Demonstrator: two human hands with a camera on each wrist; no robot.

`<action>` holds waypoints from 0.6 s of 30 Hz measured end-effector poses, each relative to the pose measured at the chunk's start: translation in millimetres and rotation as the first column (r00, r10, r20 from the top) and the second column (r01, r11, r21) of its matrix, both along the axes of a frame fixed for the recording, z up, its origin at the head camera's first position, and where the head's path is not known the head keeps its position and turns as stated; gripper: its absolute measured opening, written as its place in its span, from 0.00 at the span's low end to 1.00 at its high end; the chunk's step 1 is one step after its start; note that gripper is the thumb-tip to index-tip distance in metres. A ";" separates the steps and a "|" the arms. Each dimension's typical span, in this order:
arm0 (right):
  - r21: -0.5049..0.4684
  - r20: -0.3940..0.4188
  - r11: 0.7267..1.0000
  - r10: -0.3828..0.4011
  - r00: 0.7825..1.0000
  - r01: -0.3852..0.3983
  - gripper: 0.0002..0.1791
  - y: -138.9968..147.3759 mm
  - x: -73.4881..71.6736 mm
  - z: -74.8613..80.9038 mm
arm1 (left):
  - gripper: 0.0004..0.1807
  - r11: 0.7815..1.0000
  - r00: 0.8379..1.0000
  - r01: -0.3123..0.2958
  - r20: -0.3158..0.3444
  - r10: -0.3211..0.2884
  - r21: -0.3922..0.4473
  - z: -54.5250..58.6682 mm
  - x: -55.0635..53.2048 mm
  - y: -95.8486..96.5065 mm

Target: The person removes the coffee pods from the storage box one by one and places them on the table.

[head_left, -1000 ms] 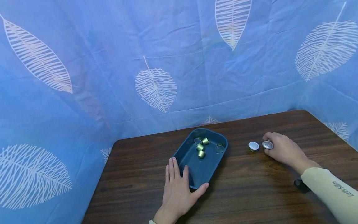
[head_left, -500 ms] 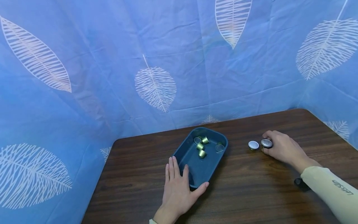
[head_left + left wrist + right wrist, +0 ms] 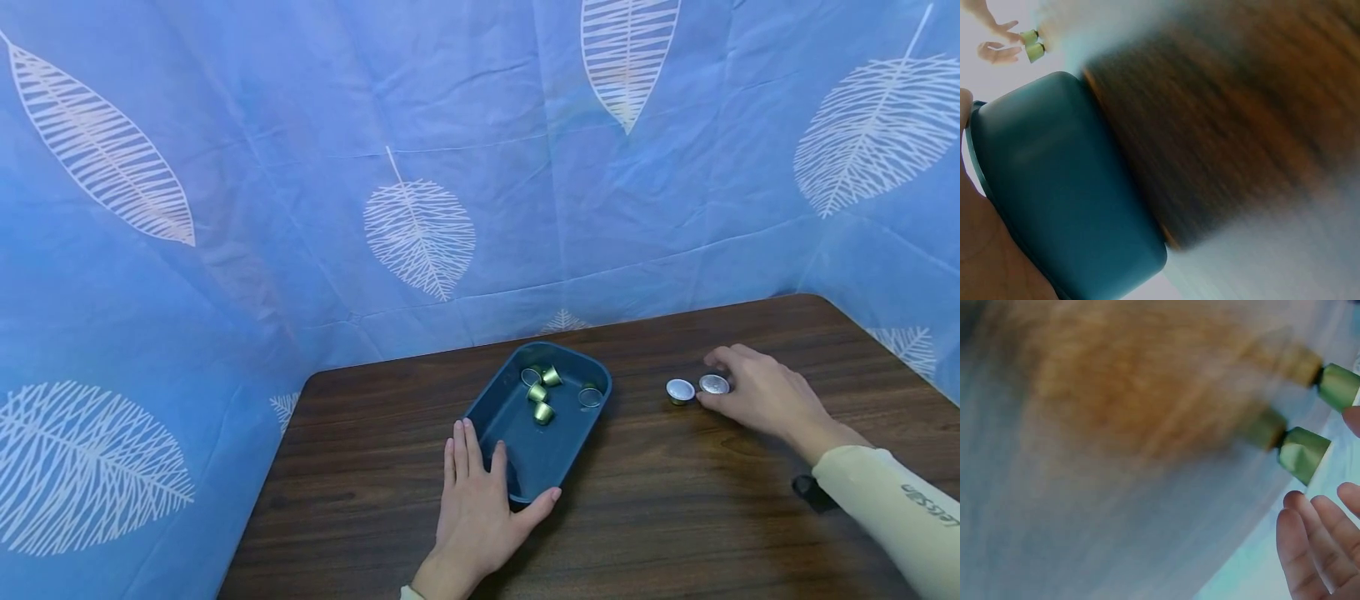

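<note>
My left hand (image 3: 480, 508) rests on the near left corner of a dark blue tray (image 3: 536, 462), fingers straight along its side and thumb at the near rim. Inside the tray lie several small green-gold coffee capsules (image 3: 537, 392). To the right, two more capsules stand lid up on the table: a left capsule (image 3: 680, 391) and a right capsule (image 3: 713, 384). My right hand (image 3: 768, 396) is around the right one, thumb and forefinger spread apart. In the right wrist view, a gap shows between its fingers (image 3: 1294, 544) and the green capsule (image 3: 1304, 455).
A brown wooden table (image 3: 652, 517) carries everything. Behind it hangs a blue cloth (image 3: 300, 208) with white leaf prints, close to the table's back edge. A dark wrist strap piece (image 3: 813, 492) shows below the right sleeve (image 3: 885, 500).
The right capsule has come slightly left and now stands beside the other one. My right hand's fingers have loosened from it. My left hand stays on the tray.
</note>
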State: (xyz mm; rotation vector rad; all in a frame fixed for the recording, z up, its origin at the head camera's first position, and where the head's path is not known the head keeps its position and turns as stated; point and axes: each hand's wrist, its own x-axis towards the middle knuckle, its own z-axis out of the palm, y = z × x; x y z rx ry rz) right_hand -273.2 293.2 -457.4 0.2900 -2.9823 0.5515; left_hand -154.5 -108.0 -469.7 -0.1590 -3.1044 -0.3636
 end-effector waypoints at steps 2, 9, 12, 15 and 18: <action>0.015 -0.015 1.000 0.011 1.000 -0.011 0.33 -1.6 0.5 2.3 | 0.62 1.000 1.000 0.000 -0.004 -0.001 -0.008 -0.5 -0.2 -0.1; 0.070 0.027 0.997 0.040 0.999 -0.042 0.32 -2.2 2.4 1.9 | 0.62 1.000 1.000 0.005 -0.008 -0.005 -0.020 -2.3 -0.9 -0.4; 0.076 0.039 0.996 0.042 0.998 -0.045 0.27 -1.4 2.2 -0.8 | 0.62 1.000 1.000 0.005 -0.002 -0.005 -0.018 -2.3 -0.4 -0.4; 0.079 0.042 0.996 0.040 0.998 -0.043 0.23 -0.8 1.3 -2.0 | 0.62 1.000 1.000 0.005 -0.001 -0.005 -0.017 -2.2 -0.3 -0.7; 0.082 0.045 0.996 0.038 0.998 -0.041 0.20 -0.6 0.5 -1.9 | 0.62 1.000 1.000 0.004 -0.004 -0.004 -0.014 -1.7 -0.3 -1.2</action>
